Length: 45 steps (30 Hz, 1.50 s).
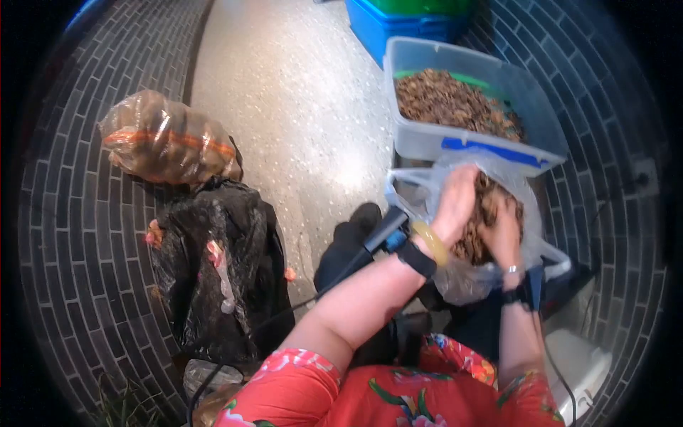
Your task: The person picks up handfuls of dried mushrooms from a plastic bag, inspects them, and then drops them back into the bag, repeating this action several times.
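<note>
A clear plastic bag [462, 286] full of brown, flake-like dried pieces [469, 245] lies open before me. My left hand [455, 199] is at the bag's left side, its fingers stretched out and close together against the pieces. Among the pieces, on the right, is my right hand [502, 228], its fingers apart and partly sunk in them; whether it grips any is hidden. Just beyond the bag stands a clear plastic bin [420, 139] with a blue latch, holding more of the same brown pieces [448, 99].
Blue and green containers [377, 28] stand behind the bin. On the left are a filled clear bag [167, 139] with an orange stripe and a black plastic bag [249, 213]. Tiled walls [78, 199] rise on both sides. A white container [576, 363] is at the lower right.
</note>
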Each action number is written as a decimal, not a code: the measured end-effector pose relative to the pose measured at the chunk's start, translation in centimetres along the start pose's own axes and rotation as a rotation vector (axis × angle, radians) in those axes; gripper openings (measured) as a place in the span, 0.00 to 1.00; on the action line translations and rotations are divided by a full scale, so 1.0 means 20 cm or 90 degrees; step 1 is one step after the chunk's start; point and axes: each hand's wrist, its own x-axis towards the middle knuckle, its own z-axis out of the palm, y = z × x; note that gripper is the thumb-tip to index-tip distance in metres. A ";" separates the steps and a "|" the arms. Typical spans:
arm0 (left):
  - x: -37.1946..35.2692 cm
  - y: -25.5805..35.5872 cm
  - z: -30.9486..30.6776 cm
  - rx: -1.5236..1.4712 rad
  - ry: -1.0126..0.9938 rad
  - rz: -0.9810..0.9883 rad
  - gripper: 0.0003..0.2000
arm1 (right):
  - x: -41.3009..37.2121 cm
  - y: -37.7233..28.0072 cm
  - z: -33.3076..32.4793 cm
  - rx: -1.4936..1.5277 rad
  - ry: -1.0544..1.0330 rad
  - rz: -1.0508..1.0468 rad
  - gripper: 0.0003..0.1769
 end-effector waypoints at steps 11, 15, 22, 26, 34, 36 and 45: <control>0.10 0.02 -0.05 -0.051 -0.061 -0.180 0.27 | 0.23 0.34 -0.18 0.183 -0.048 0.144 0.22; 0.09 0.01 -0.03 0.001 -0.087 -0.207 0.27 | 0.27 0.50 -0.15 0.213 -0.082 0.177 0.17; 0.09 -0.05 0.02 0.016 -0.087 -0.206 0.27 | 0.15 0.25 -0.22 0.165 -0.093 0.109 0.26; 0.08 -0.06 0.03 0.002 -0.081 -0.180 0.24 | 0.03 0.09 -0.14 0.097 -0.117 -0.002 0.46; 0.08 -0.05 0.02 -0.025 -0.037 -0.142 0.20 | 0.05 -0.02 -0.04 0.027 -0.112 -0.019 0.55; 0.08 -0.04 0.02 -0.034 -0.022 -0.155 0.20 | 0.08 -0.02 -0.02 0.007 -0.097 -0.059 0.54; 0.09 -0.03 -0.02 -0.084 -0.027 -0.185 0.20 | 0.15 0.02 0.01 0.022 -0.087 -0.086 0.23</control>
